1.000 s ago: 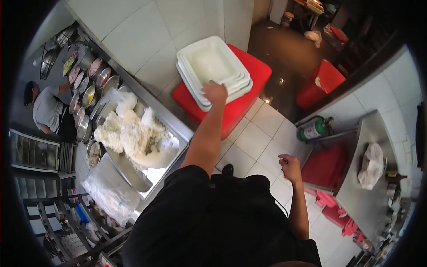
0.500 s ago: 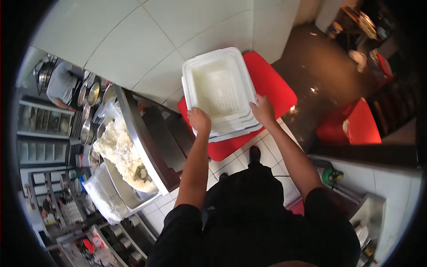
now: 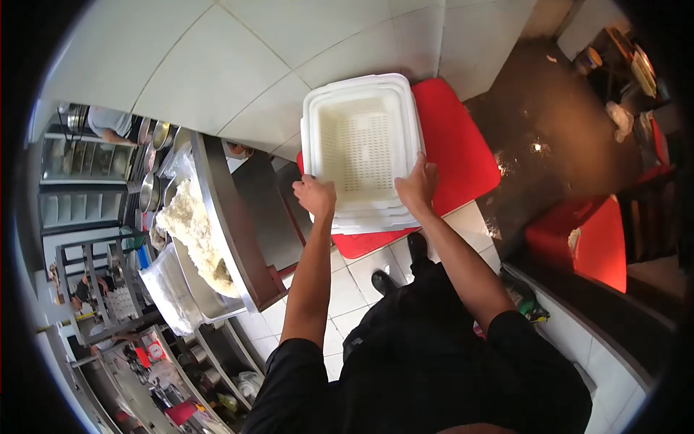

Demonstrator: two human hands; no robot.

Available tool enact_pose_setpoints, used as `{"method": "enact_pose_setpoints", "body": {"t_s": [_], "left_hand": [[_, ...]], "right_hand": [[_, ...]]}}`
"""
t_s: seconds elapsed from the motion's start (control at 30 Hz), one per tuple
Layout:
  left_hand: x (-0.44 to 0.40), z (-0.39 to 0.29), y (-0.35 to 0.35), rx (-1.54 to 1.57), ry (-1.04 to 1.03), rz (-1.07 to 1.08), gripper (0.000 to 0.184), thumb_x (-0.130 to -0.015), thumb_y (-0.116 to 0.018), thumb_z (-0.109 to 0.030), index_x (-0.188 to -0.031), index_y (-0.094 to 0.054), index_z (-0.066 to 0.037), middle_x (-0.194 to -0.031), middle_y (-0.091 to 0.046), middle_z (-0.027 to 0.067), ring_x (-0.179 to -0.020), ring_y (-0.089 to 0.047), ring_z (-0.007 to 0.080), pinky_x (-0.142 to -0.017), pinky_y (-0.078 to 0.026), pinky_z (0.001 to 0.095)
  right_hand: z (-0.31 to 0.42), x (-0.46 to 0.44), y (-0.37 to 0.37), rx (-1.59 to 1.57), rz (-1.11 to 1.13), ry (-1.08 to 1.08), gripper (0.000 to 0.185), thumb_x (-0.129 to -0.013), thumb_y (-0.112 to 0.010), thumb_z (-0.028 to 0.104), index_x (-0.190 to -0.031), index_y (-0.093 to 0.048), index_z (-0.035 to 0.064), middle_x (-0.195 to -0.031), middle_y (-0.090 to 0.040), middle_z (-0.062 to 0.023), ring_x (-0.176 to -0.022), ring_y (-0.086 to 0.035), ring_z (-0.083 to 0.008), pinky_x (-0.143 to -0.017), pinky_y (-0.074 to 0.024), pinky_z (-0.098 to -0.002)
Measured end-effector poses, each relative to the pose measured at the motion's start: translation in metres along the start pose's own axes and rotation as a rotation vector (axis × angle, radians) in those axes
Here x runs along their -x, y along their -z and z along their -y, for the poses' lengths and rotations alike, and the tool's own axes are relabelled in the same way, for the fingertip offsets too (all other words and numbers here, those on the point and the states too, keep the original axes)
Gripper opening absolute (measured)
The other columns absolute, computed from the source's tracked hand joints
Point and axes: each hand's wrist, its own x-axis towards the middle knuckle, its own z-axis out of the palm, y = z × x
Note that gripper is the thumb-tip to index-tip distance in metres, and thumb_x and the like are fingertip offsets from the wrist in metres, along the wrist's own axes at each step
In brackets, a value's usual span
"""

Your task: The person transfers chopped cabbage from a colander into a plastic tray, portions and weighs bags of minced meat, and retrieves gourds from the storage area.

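Note:
A stack of white plastic baskets [image 3: 363, 214], nested one inside another, rests on a red flat-topped surface [image 3: 457, 137] by the tiled wall. The top basket has a perforated bottom and nothing inside. My left hand [image 3: 315, 195] is closed on the stack's left edge near the front corner. On the opposite side my right hand [image 3: 418, 186] grips the rim, thumb toward the inside and fingers along the outer edge. How many rims each hand holds is hidden.
To the left, a steel counter [image 3: 225, 217] carries a metal pan [image 3: 211, 302] heaped with cooked rice [image 3: 189, 228]. Metal bowls [image 3: 150, 192] stand beyond it, near a person's arm [image 3: 119, 137]. A wet brown floor [image 3: 531, 108] and a red container [image 3: 596, 239] are at right.
The basket stack has turned slightly and sits straighter against the wall in view. Both hands remain on its edges. My body and view have shifted, and a boot now shows more fully.

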Motion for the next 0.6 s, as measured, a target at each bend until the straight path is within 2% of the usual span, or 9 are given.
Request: {"method": "enact_pose_setpoints", "body": {"t_s": [0.1,0.17,0.23,0.27,0.33,0.37,0.43,0.5,0.6], "left_hand": [[0.000,0.010,0.006,0.047,-0.065,-0.006,0.054,-0.061,-0.075,-0.021,-0.106,-0.054,0.000,-0.109,-0.050,0.0211,-0.102,-0.049,0.0387,-0.085,-0.044,0.0474],[-0.001,0.016,0.005,0.001,-0.074,-0.010,0.052,-0.061,-0.075,-0.022,-0.104,-0.056,0.000,-0.105,-0.053,0.0209,-0.099,-0.051,0.0386,-0.085,-0.045,0.0462],[-0.007,0.018,0.009,-0.013,-0.077,0.097,0.050,-0.061,-0.075,-0.021,-0.103,-0.058,0.000,-0.101,-0.055,0.0209,-0.096,-0.053,0.0389,-0.085,-0.045,0.0449],[-0.007,0.020,0.011,-0.018,-0.069,0.088,0.050,-0.061,-0.075,-0.021,-0.103,-0.058,0.000,-0.101,-0.055,0.0209,-0.096,-0.053,0.0389,-0.085,-0.045,0.0449],[-0.007,0.018,0.011,-0.039,-0.038,0.103,0.051,-0.061,-0.074,-0.022,-0.104,-0.059,0.001,-0.100,-0.057,0.0223,-0.096,-0.055,0.0378,-0.086,-0.046,0.0426],[-0.008,0.023,0.012,-0.045,-0.035,0.102,0.051,-0.061,-0.074,-0.022,-0.104,-0.059,0.001,-0.100,-0.057,0.0223,-0.096,-0.055,0.0378,-0.086,-0.046,0.0426],[-0.014,0.034,0.009,0.093,-0.032,0.206,0.055,-0.063,-0.073,-0.024,-0.110,-0.057,0.000,-0.104,-0.055,0.0205,-0.096,-0.055,0.0383,-0.086,-0.046,0.0417],[-0.016,0.038,0.010,0.156,-0.015,0.260,0.058,-0.062,-0.075,-0.026,-0.110,-0.057,0.000,-0.105,-0.055,0.0219,-0.096,-0.056,0.0380,-0.085,-0.046,0.0417],[-0.004,0.031,0.023,0.164,0.013,0.293,0.063,-0.060,-0.078,-0.031,-0.110,-0.059,0.001,-0.105,-0.055,0.0240,-0.096,-0.057,0.0374,-0.085,-0.046,0.0415]], "right_hand": [[-0.006,-0.005,-0.002,-0.008,0.041,-0.019,0.063,-0.065,-0.068,0.008,-0.120,-0.042,-0.0064,-0.106,-0.049,-0.0242,-0.104,-0.045,-0.0372,-0.093,-0.0361,-0.0428],[-0.016,-0.011,-0.013,0.006,0.051,-0.045,0.062,-0.065,-0.068,0.007,-0.119,-0.043,-0.0064,-0.105,-0.050,-0.0246,-0.103,-0.046,-0.0365,-0.092,-0.0371,-0.0429],[-0.017,-0.022,-0.015,-0.128,-0.101,0.038,0.046,-0.066,-0.070,0.011,-0.104,-0.053,-0.0067,-0.090,-0.058,-0.0201,-0.088,-0.056,-0.0292,-0.080,-0.0448,-0.0382],[-0.018,-0.026,-0.015,-0.134,-0.092,0.045,0.046,-0.066,-0.070,0.011,-0.104,-0.053,-0.0067,-0.090,-0.058,-0.0201,-0.088,-0.056,-0.0292,-0.080,-0.0448,-0.0382],[-0.003,-0.037,0.005,-0.582,0.212,-0.151,0.027,-0.067,-0.072,0.015,-0.080,-0.057,-0.0039,-0.070,-0.059,-0.0114,-0.064,-0.057,-0.0199,-0.060,-0.0451,-0.0330],[0.003,-0.038,0.009,-0.584,0.218,-0.153,0.027,-0.067,-0.072,0.015,-0.080,-0.057,-0.0039,-0.070,-0.059,-0.0114,-0.064,-0.057,-0.0199,-0.060,-0.0451,-0.0330],[0.023,-0.039,0.021,-0.728,0.316,-0.032,0.029,-0.069,-0.073,0.019,-0.064,-0.053,-0.0009,-0.057,-0.053,-0.0044,-0.053,-0.049,-0.0141,-0.050,-0.0391,-0.0302],[0.047,-0.035,0.036,-0.684,0.366,0.032,0.025,-0.071,-0.068,0.015,-0.063,-0.048,0.0003,-0.057,-0.051,-0.0047,-0.054,-0.046,-0.0138,-0.050,-0.0369,-0.0321],[0.075,-0.030,0.036,-0.582,0.242,0.334,0.013,-0.069,-0.057,0.005,-0.065,-0.046,0.0002,-0.053,-0.046,-0.0076,-0.048,-0.045,-0.0151,-0.047,-0.0364,-0.0319]]}}
